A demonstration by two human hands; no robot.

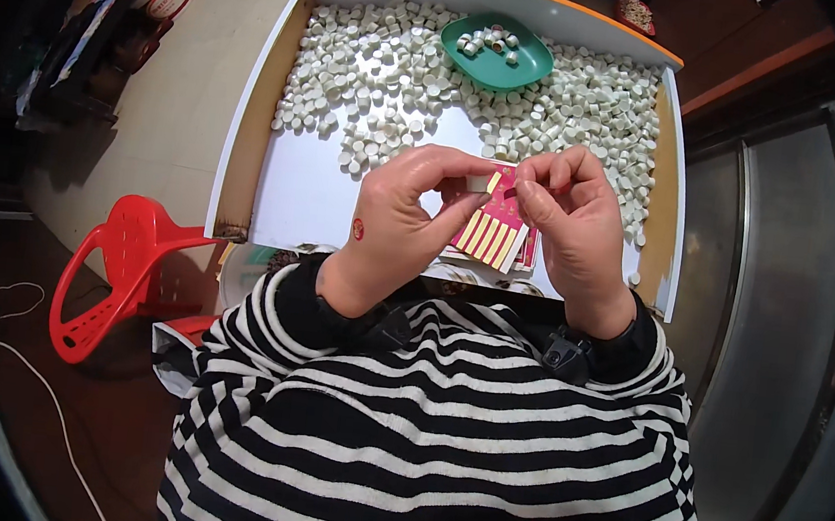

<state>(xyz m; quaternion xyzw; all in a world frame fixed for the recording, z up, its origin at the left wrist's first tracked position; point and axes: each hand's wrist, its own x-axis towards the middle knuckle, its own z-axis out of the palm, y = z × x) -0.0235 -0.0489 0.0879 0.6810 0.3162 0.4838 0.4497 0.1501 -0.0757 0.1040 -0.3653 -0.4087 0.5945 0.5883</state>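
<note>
The left hand (397, 208) was closed in a pinch on 1 small white cap (476, 182), held just above a pink sheet with pale yellow strips (495, 214) at the near side of the white tray (293, 198). The right hand (573, 215) had its thumb and forefinger drawn close beside the cap; whether they gripped anything could not be told. Many loose caps (386, 67) lay across the tray, and a green dish (528, 72) at its far side held a few, some with darker markings. The step in hand appeared to be fingertip work on that 1 cap; the next move seemed to call for a steady left pinch and fine right-hand placement.
</note>
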